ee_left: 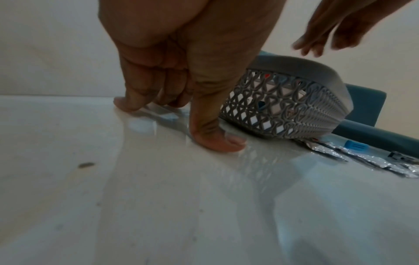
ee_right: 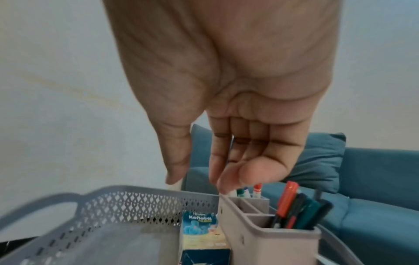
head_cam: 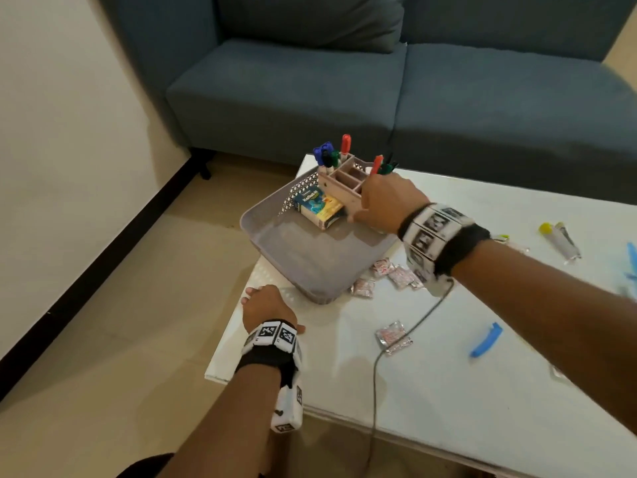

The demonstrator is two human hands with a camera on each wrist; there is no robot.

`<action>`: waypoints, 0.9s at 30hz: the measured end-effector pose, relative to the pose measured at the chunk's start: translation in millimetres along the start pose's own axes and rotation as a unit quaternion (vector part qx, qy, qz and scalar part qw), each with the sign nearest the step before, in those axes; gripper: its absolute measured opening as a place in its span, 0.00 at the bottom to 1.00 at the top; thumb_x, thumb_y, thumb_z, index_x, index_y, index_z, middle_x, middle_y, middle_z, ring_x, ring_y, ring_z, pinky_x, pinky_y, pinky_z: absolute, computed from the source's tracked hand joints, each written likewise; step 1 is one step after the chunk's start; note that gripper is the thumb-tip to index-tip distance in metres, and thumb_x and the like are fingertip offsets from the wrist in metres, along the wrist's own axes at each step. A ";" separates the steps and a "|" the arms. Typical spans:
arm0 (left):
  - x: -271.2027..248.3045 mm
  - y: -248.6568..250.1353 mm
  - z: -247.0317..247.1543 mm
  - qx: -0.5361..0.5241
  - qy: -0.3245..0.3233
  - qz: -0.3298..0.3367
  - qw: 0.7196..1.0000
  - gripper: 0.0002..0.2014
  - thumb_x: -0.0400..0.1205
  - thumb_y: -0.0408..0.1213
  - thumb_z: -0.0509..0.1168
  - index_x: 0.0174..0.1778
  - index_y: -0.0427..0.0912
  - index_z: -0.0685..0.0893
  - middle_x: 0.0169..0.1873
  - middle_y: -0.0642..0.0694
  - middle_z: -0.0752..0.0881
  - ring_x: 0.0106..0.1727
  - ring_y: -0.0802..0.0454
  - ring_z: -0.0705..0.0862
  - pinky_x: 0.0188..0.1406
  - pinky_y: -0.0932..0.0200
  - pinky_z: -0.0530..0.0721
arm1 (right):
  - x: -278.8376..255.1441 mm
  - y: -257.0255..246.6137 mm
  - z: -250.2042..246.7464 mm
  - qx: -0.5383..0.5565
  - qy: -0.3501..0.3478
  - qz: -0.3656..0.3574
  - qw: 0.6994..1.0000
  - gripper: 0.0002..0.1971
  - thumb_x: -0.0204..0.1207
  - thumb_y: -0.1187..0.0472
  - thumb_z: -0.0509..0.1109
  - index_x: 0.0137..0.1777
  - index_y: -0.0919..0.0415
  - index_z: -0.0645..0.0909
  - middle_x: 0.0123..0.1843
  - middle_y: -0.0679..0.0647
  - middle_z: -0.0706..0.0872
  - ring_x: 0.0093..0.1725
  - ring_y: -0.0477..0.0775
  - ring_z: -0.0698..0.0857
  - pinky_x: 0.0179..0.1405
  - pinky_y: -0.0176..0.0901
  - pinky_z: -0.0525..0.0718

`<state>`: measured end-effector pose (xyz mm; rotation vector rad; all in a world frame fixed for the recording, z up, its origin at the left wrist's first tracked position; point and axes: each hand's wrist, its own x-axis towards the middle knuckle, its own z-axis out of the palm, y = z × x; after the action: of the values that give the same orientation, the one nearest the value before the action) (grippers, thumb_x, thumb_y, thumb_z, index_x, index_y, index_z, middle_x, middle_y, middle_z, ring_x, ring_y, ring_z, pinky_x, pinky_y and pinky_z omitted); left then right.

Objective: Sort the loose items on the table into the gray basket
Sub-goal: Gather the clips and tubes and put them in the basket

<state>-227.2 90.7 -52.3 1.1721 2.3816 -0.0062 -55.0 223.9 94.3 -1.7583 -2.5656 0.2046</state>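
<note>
Left hand [head_cam: 267, 307] rests on the table [head_cam: 431, 384], empty, fingertips [ee_left: 217, 145] pressed down just beside the gray basket [head_cam: 272, 232]. Right hand [head_cam: 386, 201] hovers relaxed and empty over the far pen holder [head_cam: 344, 184] inside the basket, a box [head_cam: 319, 208] beside it. Sachets [head_cam: 393, 336] lie near right.

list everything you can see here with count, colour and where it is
basket: one, gray, far left corner of the table
pen organizer: one, beige, in the basket's far end, holding markers with blue, green and red caps, count unclear
medicine box: one, blue and yellow, in the basket beside the organizer
foil sachets: about five, silver, on the table near the basket
clip: one, blue, on the table, right of the sachets
tube: one, yellow-capped, far right
table: one, white
sofa: one, blue, behind the table
left hand: fingertips resting on the table by the basket
right hand: open, above the organizer
</note>
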 end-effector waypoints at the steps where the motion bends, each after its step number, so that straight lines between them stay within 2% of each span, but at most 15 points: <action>1: -3.2 0.4 -0.8 0.000 0.006 0.003 1.000 0.46 0.62 0.52 0.85 0.70 0.37 0.73 0.77 0.32 0.72 0.77 0.41 0.73 0.75 0.52 0.70 | -30.6 15.4 -3.9 0.034 0.009 0.025 0.999 0.15 0.76 0.46 0.73 0.53 0.56 0.82 0.41 0.51 0.82 0.40 0.52 0.82 0.43 0.47 0.84; 4: -12.3 1.3 -4.1 0.011 0.035 0.015 0.999 0.40 0.65 0.55 0.82 0.66 0.38 0.74 0.71 0.35 0.78 0.72 0.42 0.77 0.69 0.53 0.73 | -126.9 57.8 0.4 0.161 0.063 0.093 0.980 0.13 0.72 0.42 0.76 0.47 0.50 0.83 0.41 0.47 0.85 0.42 0.50 0.84 0.45 0.44 0.83; 6: -21.6 7.1 -9.9 0.002 0.053 0.027 0.998 0.34 0.69 0.49 0.81 0.63 0.36 0.76 0.65 0.36 0.82 0.68 0.39 0.80 0.65 0.52 0.76 | -190.1 83.1 9.6 0.255 0.104 0.151 0.949 0.11 0.71 0.42 0.77 0.42 0.47 0.84 0.38 0.43 0.86 0.40 0.45 0.84 0.42 0.41 0.79; 8: -28.7 12.5 -17.9 -0.005 0.045 0.022 0.999 0.31 0.69 0.43 0.82 0.63 0.34 0.78 0.64 0.33 0.83 0.67 0.35 0.81 0.65 0.48 0.79 | -238.8 101.2 25.8 0.343 0.129 0.193 0.910 0.07 0.72 0.45 0.77 0.41 0.45 0.85 0.37 0.44 0.88 0.38 0.43 0.86 0.40 0.40 0.81; 11: -37.0 19.2 -16.7 0.015 0.026 0.022 0.999 0.41 0.63 0.48 0.86 0.68 0.35 0.78 0.68 0.34 0.81 0.71 0.34 0.79 0.68 0.45 0.79 | -288.9 131.6 58.8 0.432 0.152 0.233 0.858 0.03 0.75 0.54 0.76 0.41 0.48 0.86 0.33 0.47 0.89 0.33 0.50 0.87 0.41 0.56 0.88; 13: -42.9 17.2 -12.5 0.010 0.023 0.026 0.999 0.38 0.68 0.51 0.82 0.70 0.37 0.79 0.70 0.36 0.81 0.71 0.35 0.79 0.68 0.47 0.79 | -297.6 150.9 79.5 0.432 0.135 0.245 0.857 0.03 0.76 0.54 0.76 0.41 0.47 0.86 0.34 0.46 0.89 0.35 0.48 0.87 0.45 0.57 0.89; 15: -56.5 18.6 -6.3 0.004 0.024 0.051 0.998 0.29 0.73 0.53 0.77 0.65 0.42 0.83 0.67 0.39 0.83 0.67 0.37 0.81 0.65 0.47 0.80 | -295.8 171.1 87.1 0.425 0.113 0.241 0.865 0.02 0.76 0.53 0.75 0.44 0.48 0.87 0.36 0.46 0.90 0.37 0.48 0.87 0.47 0.53 0.89; 18: -89.3 41.9 5.2 -0.030 0.001 0.105 0.994 0.15 0.72 0.55 0.77 0.47 0.51 0.86 0.52 0.44 0.90 0.52 0.42 0.88 0.59 0.48 0.86 | -280.5 200.2 90.0 0.428 0.146 0.248 0.857 0.04 0.76 0.52 0.75 0.45 0.52 0.87 0.39 0.48 0.90 0.38 0.49 0.87 0.50 0.53 0.88; 19: -100.3 57.7 9.7 -0.037 -0.017 0.140 0.989 0.13 0.72 0.54 0.78 0.44 0.52 0.86 0.47 0.45 0.91 0.47 0.44 0.89 0.56 0.48 0.87 | -276.8 209.1 90.7 0.423 0.162 0.261 0.852 0.05 0.76 0.52 0.74 0.45 0.51 0.87 0.39 0.48 0.90 0.39 0.49 0.88 0.50 0.53 0.88; 22: -132.9 118.4 17.7 -0.017 -0.066 0.279 0.958 0.13 0.75 0.51 0.76 0.51 0.50 0.86 0.42 0.50 0.89 0.43 0.53 0.87 0.52 0.55 0.85 | -274.3 224.7 92.4 0.422 0.192 0.286 0.839 0.04 0.74 0.50 0.74 0.43 0.49 0.87 0.39 0.46 0.89 0.40 0.49 0.88 0.50 0.53 0.87; 24: -147.6 170.9 23.5 0.015 -0.068 0.365 0.928 0.13 0.77 0.52 0.74 0.54 0.54 0.85 0.43 0.54 0.88 0.43 0.58 0.85 0.52 0.58 0.81 | -279.3 236.3 87.7 0.424 0.202 0.296 0.831 0.06 0.75 0.49 0.73 0.43 0.49 0.87 0.38 0.46 0.89 0.40 0.47 0.88 0.49 0.47 0.86; 27: -159.0 246.3 37.0 0.027 -0.081 0.446 0.891 0.14 0.78 0.53 0.73 0.56 0.54 0.85 0.43 0.55 0.88 0.41 0.60 0.85 0.51 0.59 0.82 | -291.2 260.3 78.9 0.435 0.226 0.329 0.807 0.06 0.75 0.50 0.74 0.43 0.51 0.88 0.38 0.48 0.90 0.41 0.47 0.89 0.48 0.39 0.83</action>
<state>54.5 120.3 32.1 2.0879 1.5186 0.1262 284.7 38.0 0.1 -1.8436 -1.1206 0.7207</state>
